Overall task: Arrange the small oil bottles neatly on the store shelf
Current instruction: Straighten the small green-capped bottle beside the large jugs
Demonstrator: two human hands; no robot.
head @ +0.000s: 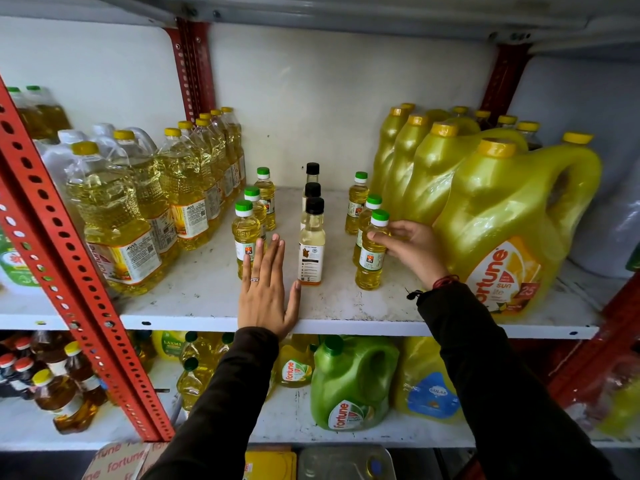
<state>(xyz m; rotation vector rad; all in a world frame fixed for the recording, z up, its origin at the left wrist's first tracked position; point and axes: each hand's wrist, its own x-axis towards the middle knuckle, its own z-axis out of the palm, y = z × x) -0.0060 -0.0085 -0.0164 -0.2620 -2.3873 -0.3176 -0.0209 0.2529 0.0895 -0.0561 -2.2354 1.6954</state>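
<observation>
From the head camera, nine small oil bottles are seen standing upright in three rows running front to back on a scuffed white metal shelf [194,299]. The left row of three green-capped bottles of yellow oil [246,237] stands beside a pack of tall clear bottles with yellow caps [114,216]. The middle row of three black-capped bottles of pale oil [311,244] stands well apart from both side rows. The right row of three green-capped bottles stands just beside the large yellow plastic jugs with handles [512,216].

The left hand [266,289] is laid flat, palm down, fingers extended and together, on the shelf between the left and middle rows; its thumb lies just beside the base of the front black-capped bottle.

The right hand [408,247] is closed around the shoulder of the front green-capped bottle of the right row [372,251], which stands on the shelf.
</observation>
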